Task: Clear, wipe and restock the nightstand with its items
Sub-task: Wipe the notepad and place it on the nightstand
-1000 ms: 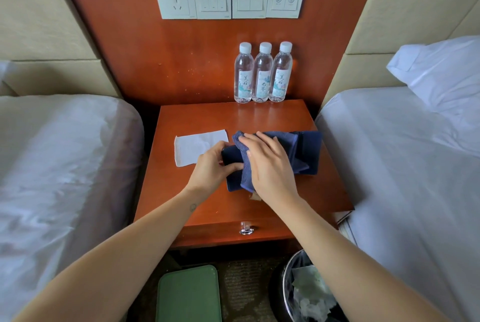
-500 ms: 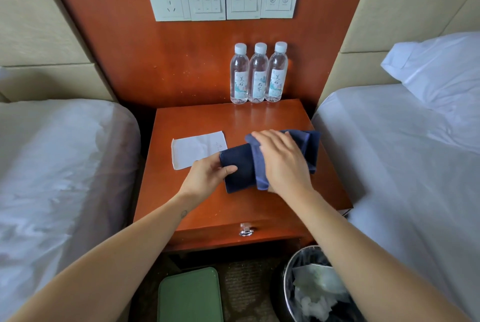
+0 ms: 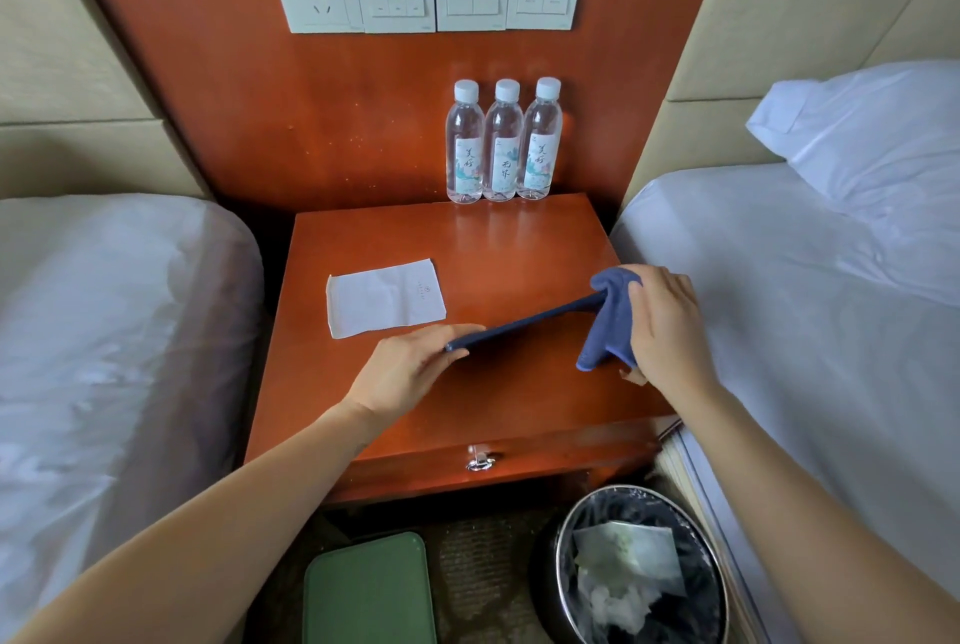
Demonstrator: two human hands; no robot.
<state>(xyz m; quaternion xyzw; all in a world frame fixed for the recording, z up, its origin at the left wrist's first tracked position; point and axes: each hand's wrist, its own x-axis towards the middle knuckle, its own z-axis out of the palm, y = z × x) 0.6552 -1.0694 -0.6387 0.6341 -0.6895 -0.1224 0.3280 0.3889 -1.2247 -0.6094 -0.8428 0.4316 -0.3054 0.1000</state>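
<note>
The orange-brown nightstand (image 3: 395, 238) stands between two beds. My left hand (image 3: 410, 368) grips the near left end of a thin dark blue flat item (image 3: 519, 326), tilted up off the top and seen edge-on. My right hand (image 3: 665, 326) is closed on a lighter blue cloth (image 3: 605, 331), which is draped over the item's far right end. A white paper sheet (image 3: 387, 298) lies flat on the left half of the top. Three water bottles (image 3: 503, 144) stand in a row at the back against the wooden panel.
White beds flank the nightstand, left (image 3: 104, 331) and right (image 3: 805, 305), with a pillow (image 3: 872, 134) on the right one. On the floor below are a lined waste bin (image 3: 639, 565) holding rubbish and a green flat object (image 3: 369, 591). The nightstand drawer has a metal pull (image 3: 480, 461).
The dark flat item lay on the top with the cloth pressed on it; now its edge is raised, and my right hand has slid the cloth right to its far end.
</note>
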